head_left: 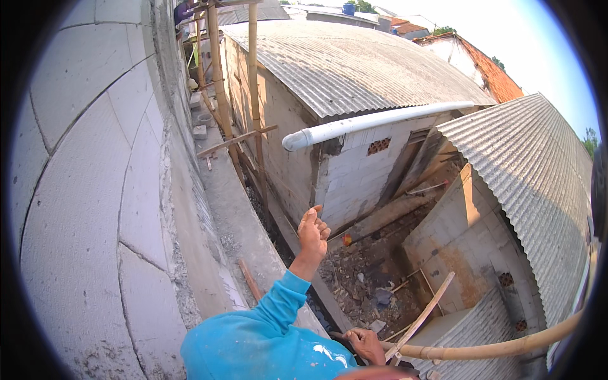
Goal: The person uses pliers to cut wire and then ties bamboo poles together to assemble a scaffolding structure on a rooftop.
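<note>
My left hand, at the end of a bright blue sleeve, is raised in front of me above the gap beside the wall ledge. Its fingers are curled in, and whatever they may hold does not show. Low in the picture, my right hand is closed around a bamboo pole that runs off to the right. A dark end sticks out on the left of this hand, and I cannot make out what it is. A thin wooden strip slants up just beside the pole.
A tall block wall rises at my left, with a concrete ledge along its foot. Bamboo scaffold poles stand farther along. Below lies a rubble-strewn pit. Corrugated roofs and a white pipe stand opposite.
</note>
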Available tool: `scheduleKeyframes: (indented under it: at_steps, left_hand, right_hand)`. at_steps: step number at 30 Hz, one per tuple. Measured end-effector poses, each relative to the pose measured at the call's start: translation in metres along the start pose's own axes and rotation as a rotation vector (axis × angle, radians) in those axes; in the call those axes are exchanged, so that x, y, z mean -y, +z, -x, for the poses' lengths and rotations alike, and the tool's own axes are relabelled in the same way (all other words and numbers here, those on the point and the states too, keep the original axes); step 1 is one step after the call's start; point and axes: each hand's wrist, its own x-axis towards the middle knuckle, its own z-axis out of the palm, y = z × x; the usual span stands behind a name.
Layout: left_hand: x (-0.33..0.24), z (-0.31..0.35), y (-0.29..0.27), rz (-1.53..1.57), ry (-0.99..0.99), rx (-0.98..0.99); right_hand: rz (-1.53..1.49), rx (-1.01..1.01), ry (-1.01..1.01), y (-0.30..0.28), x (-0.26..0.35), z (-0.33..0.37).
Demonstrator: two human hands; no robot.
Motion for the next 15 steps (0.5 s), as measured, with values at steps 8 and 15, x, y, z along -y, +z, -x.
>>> scheduleKeyframes:
  at_steps: [8,15]
  left_hand:
    - [-0.024,-0.014,-0.011,0.055,-0.003,-0.038]
    - [-0.028,-0.004,-0.008,0.017,-0.019,-0.03]
  right_hand:
    - [-0.707,-0.051,-0.152,-0.042,0.027,0.027]
    - [-0.441,-0.692,-0.066,-0.023,0.013,-0.014]
